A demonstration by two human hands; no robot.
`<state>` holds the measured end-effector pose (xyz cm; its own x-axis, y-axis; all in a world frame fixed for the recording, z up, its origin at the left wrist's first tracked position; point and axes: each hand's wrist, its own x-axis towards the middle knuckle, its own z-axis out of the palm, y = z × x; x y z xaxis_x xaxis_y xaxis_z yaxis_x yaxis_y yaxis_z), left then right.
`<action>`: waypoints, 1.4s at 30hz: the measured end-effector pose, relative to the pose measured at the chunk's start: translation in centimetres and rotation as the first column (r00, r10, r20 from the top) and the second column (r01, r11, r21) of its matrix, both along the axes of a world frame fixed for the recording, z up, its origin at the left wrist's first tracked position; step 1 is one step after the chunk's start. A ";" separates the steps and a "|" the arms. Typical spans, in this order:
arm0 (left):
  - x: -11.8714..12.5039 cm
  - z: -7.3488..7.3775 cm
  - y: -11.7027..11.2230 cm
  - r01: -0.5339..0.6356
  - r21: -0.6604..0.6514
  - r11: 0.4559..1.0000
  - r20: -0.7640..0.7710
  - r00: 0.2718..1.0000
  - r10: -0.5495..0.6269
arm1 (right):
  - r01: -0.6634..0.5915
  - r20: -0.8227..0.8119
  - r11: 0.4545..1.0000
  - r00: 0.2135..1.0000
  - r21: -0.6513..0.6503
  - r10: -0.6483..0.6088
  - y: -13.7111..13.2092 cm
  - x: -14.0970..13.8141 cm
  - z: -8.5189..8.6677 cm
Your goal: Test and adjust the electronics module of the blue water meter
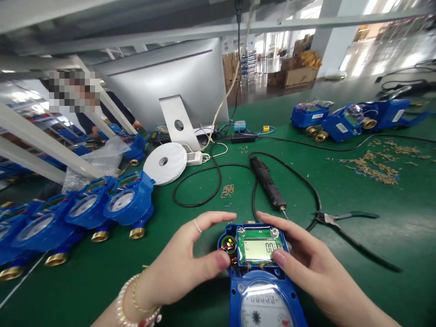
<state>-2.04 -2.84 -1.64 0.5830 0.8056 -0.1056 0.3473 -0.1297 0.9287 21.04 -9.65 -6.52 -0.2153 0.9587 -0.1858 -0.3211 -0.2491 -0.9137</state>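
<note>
A blue water meter [234, 290] lies in front of me, its top compartment uncovered. Inside it are a green circuit board with a lit LCD screen [258, 250] and, at the left, a round part with wires. My right hand [306, 254] grips the meter's right side, thumb on the screen's edge and fingers at the far edge. At the left side my left hand [185, 259] is spread, thumb tip by the wired part; whether it touches cannot be seen. Below the screen sits the round dial [265, 304] with number wheels.
Beyond the meter lie a black electric screwdriver [268, 181], cutting pliers [329, 219] and a small screw pile [227, 190]. More blue meters [129, 200] line the left; others [342, 122] stand back right near scattered screws [374, 163]. A monitor [163, 77] and white reel [165, 175] stand behind; a person is at far left.
</note>
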 end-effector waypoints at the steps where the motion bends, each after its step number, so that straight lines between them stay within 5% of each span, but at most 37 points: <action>1: 0.6 -0.1 -0.3 0.030 0.001 1.000 -0.018 0.999 -0.030 | 0.006 0.016 1.000 1.000 0.006 -0.006 0.1 0.0 0.0; 9: 4.0 -1.0 -0.5 0.027 0.132 0.991 -0.072 0.997 -0.018 | 0.080 0.120 0.995 0.989 0.061 -0.087 -0.2 -0.1 -0.7; 13: 4.0 -1.5 -0.2 0.045 0.199 0.979 -0.078 0.997 -0.029 | -0.052 0.339 0.992 0.941 0.117 0.009 1.8 2.1 0.6; 15: 3.9 -1.8 0.0 0.056 0.227 0.972 -0.086 0.996 -0.037 | -0.053 0.600 0.977 0.796 0.208 -0.085 4.7 3.3 1.3; 16: 3.9 -1.9 0.2 0.063 0.241 0.968 -0.091 0.995 -0.042 | -0.024 0.740 0.964 0.645 0.266 -0.188 6.6 3.8 1.4; 19: 4.0 -2.2 0.5 0.085 0.284 0.955 -0.090 0.994 -0.061 | 0.132 0.859 0.943 0.388 0.306 -0.333 12.4 4.2 0.3; 22: 4.0 -2.5 0.7 0.096 0.293 0.951 -0.060 0.995 -0.082 | 0.175 0.901 0.948 0.305 0.265 -0.308 16.4 3.7 -1.8; 25: 4.0 -3.0 1.0 0.130 0.282 0.951 -0.046 0.991 -0.122 | 0.206 0.897 0.955 0.345 0.215 -0.277 17.4 3.9 -2.8; 27: 4.0 -3.5 1.3 0.171 0.295 0.940 -0.077 0.985 -0.155 | 0.238 0.859 0.953 0.432 0.186 -0.276 17.0 4.8 -2.0; 32: 4.3 -4.3 1.7 0.214 0.298 0.930 -0.185 0.969 -0.164 | 0.364 0.561 0.906 0.714 0.215 -0.419 15.3 7.2 4.3; 36: 4.4 -5.1 1.7 0.200 0.387 0.900 -0.134 0.978 -0.160 | 0.585 0.007 0.757 0.790 0.293 -0.613 15.4 5.1 8.1; 39: 4.3 -5.5 1.6 0.185 0.420 0.888 -0.114 0.982 -0.151 | 0.662 -0.181 0.669 0.743 0.338 -0.644 16.1 1.3 7.5; 42: 4.2 -5.4 1.4 0.176 0.418 0.891 -0.119 0.983 -0.138 | 0.636 -0.223 0.660 0.766 0.400 -0.602 16.9 -2.0 5.2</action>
<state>2.13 -1.42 -7.03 0.7097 0.6831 0.1724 0.3636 -0.5648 0.7408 19.04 7.23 -1.32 0.4618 0.8461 0.2662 -0.3191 0.4385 -0.8402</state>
